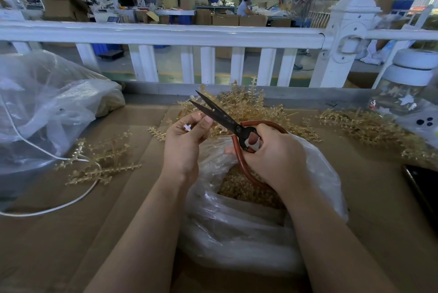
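Trimming a small white part [188, 127] with scissors [227, 119] over an open plastic bag [237, 221]
Left hand [182, 143] pinches the part between thumb and curled fingers [206, 121], just left of the blades, above the bag on the desk [59, 245]; right hand [272, 152] wraps the red handle loops, blades spread apart. Part looks tiny, light, stiff plastic, likely easy to drop or snap, best pinched by its body with the stub left clear; scissors look heavy, steel, sharp. Most of the part is hidden in the fingers, the right hand covers part of the loops, bag contents blur behind the film, amber sprues [239, 105] behind are too tangled to count
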`<action>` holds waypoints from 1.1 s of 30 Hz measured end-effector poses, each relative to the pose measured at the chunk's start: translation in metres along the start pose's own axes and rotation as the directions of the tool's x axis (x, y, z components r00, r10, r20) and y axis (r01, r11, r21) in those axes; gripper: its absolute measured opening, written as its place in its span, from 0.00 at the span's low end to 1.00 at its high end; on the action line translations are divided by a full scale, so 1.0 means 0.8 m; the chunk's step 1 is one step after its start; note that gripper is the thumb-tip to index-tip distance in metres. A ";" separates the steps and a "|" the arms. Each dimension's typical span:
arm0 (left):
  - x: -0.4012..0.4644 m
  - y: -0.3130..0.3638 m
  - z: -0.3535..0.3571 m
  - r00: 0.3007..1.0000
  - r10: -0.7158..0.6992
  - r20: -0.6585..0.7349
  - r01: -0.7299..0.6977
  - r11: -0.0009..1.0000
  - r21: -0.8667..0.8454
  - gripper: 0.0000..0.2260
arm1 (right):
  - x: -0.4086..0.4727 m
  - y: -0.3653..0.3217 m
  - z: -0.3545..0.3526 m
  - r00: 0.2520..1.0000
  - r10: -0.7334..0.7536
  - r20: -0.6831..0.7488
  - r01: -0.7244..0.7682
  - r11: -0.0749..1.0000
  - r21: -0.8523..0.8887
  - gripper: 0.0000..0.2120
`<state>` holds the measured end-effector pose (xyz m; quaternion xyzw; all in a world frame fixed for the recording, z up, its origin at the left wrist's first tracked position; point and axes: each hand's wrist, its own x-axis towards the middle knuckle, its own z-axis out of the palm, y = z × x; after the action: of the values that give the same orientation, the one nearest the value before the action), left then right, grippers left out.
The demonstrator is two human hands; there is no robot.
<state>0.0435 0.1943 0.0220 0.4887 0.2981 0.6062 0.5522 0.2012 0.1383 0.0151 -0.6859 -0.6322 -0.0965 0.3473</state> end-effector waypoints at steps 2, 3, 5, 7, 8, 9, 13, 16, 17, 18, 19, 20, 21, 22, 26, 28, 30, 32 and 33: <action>0.000 0.001 0.000 1.000 -0.003 -0.004 0.003 1.000 -0.001 0.05 | -0.001 -0.002 -0.001 1.000 -0.001 -0.027 0.002 1.000 0.012 0.31; 0.000 0.001 0.000 1.000 -0.005 -0.003 0.005 1.000 -0.002 0.05 | -0.001 -0.003 -0.001 1.000 0.002 -0.030 -0.001 1.000 0.019 0.31; 0.000 0.002 0.000 1.000 -0.005 0.000 0.005 1.000 -0.005 0.06 | -0.001 -0.004 -0.001 0.999 -0.007 -0.037 0.008 0.999 0.037 0.31; -0.001 0.002 0.000 1.000 -0.002 0.000 0.002 1.000 -0.009 0.08 | -0.002 -0.003 -0.001 0.998 -0.025 -0.053 0.028 0.998 0.054 0.30; -0.001 0.003 0.000 1.000 -0.002 0.000 0.002 1.000 -0.011 0.08 | -0.002 -0.003 -0.001 0.998 -0.029 -0.052 0.032 0.998 0.056 0.30; -0.001 0.003 0.000 1.000 -0.003 -0.002 0.003 1.000 -0.014 0.09 | -0.001 -0.002 0.000 0.999 -0.028 -0.041 0.030 0.998 0.056 0.30; -0.001 0.004 0.000 1.000 -0.011 0.006 0.011 0.999 -0.032 0.12 | 0.001 0.003 0.004 1.000 -0.019 0.011 0.019 0.998 0.053 0.36; -0.001 0.005 0.000 0.999 -0.049 -0.007 0.049 0.998 -0.028 0.13 | 0.001 0.004 0.006 0.999 0.001 0.043 -0.005 0.995 0.100 0.34; -0.001 0.005 0.000 0.997 -0.079 -0.024 0.078 0.997 -0.026 0.11 | 0.000 0.004 0.007 0.999 0.007 0.052 -0.013 0.993 0.116 0.33; 0.000 0.005 -0.001 0.992 -0.117 -0.042 0.116 0.993 -0.028 0.09 | 0.000 0.005 0.009 0.998 0.016 0.055 -0.023 0.991 0.134 0.32; 0.001 0.004 -0.002 0.986 -0.159 -0.057 0.157 0.987 -0.035 0.06 | 0.000 0.006 0.010 0.998 0.032 0.060 -0.042 0.986 0.162 0.32; 0.002 0.003 -0.003 0.978 -0.198 -0.070 0.195 0.980 -0.046 0.05 | 0.000 0.006 0.011 0.995 0.059 0.075 -0.073 0.977 0.202 0.33; 0.003 0.002 -0.004 0.969 -0.232 -0.081 0.228 0.972 -0.058 0.03 | 0.001 0.006 0.012 0.991 0.091 0.099 -0.113 0.961 0.254 0.33; 0.003 0.001 -0.004 0.962 -0.260 -0.085 0.256 0.965 -0.064 0.02 | 0.002 0.006 0.012 0.985 0.119 0.125 -0.153 0.938 0.311 0.32; 0.000 0.000 -0.001 0.951 -0.310 -0.006 0.309 0.950 -0.051 0.03 | 0.006 0.005 0.016 0.960 0.207 0.187 -0.273 0.833 0.481 0.20; -0.002 0.001 0.002 0.943 -0.331 0.045 0.333 0.941 -0.062 0.04 | 0.008 0.006 0.017 0.952 0.236 0.195 -0.306 0.777 0.550 0.11; -0.005 0.002 0.005 0.930 -0.354 0.099 0.364 0.925 -0.109 0.04 | 0.010 0.006 0.016 0.947 0.254 0.199 -0.323 0.728 0.605 0.08; -0.007 0.002 0.005 0.923 -0.358 0.141 0.376 0.917 -0.130 0.08 | 0.011 0.007 0.014 0.943 0.261 0.207 -0.332 0.695 0.638 0.07; -0.007 0.002 0.004 0.924 -0.351 0.149 0.370 0.921 -0.123 0.10 | 0.011 0.007 0.013 0.943 0.258 0.209 -0.332 0.685 0.648 0.08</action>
<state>0.0452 0.1883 0.0231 0.4194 0.3021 0.4830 0.7068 0.2044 0.1519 0.0102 -0.6094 -0.5216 0.2313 0.5506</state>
